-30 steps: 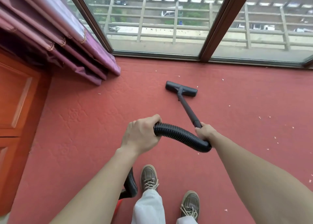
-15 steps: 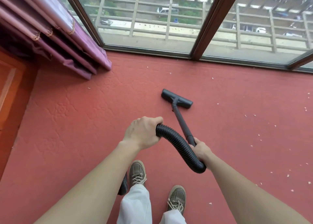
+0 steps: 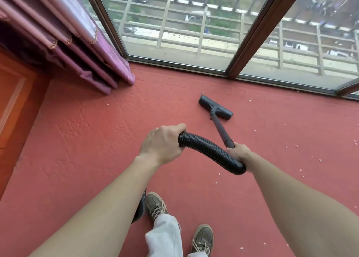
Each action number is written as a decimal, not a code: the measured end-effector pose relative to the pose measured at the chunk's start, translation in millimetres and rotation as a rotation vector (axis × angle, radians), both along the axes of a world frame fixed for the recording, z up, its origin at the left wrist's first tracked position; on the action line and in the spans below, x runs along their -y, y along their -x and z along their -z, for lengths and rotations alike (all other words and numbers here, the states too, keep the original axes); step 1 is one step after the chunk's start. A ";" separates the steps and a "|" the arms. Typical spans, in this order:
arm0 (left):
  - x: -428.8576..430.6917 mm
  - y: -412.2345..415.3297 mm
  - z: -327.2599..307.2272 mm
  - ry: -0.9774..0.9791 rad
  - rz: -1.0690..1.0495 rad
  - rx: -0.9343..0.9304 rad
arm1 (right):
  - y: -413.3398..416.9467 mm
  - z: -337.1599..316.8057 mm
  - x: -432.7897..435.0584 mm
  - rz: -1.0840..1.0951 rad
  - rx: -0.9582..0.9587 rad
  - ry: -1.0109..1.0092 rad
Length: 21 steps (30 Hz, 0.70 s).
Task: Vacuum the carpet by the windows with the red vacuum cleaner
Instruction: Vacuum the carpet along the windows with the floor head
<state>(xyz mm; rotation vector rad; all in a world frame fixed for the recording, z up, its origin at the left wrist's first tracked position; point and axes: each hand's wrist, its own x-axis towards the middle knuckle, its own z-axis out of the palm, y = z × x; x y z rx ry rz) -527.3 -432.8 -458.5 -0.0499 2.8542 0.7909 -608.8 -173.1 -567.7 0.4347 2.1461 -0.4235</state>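
Observation:
The black floor nozzle (image 3: 215, 109) lies flat on the red carpet (image 3: 87, 150), a short way in front of the window frame (image 3: 174, 65). A black wand (image 3: 220, 129) runs from it back to my right hand (image 3: 238, 152), which grips the wand's near end. From there a ribbed black hose (image 3: 209, 152) arcs left into my left hand (image 3: 162, 144), closed around it. More hose (image 3: 140, 208) hangs below my left forearm. The vacuum's red body is out of sight.
Purple curtains (image 3: 77, 49) hang to the floor at the left, beside an orange wooden panel (image 3: 13, 101). Small white crumbs (image 3: 291, 146) dot the carpet, mostly to the right. My feet in brown shoes (image 3: 155, 206) stand close below. A brown window post (image 3: 254, 31) splits the panes.
The nozzle has slid forward toward the window again after being drawn back half a second ago. Both hands keep their grip. My view has swung slightly left.

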 end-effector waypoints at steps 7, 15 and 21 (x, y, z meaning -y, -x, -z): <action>67.8 5.3 -2.4 -0.009 -0.068 0.040 | 10.6 14.5 61.8 0.058 -0.016 0.035; 104.2 18.1 7.1 -0.007 -0.209 0.091 | 70.4 21.9 123.4 -0.152 -0.038 0.031; 120.6 11.2 16.4 -0.046 -0.351 0.142 | 89.7 18.4 166.5 -0.516 0.022 0.064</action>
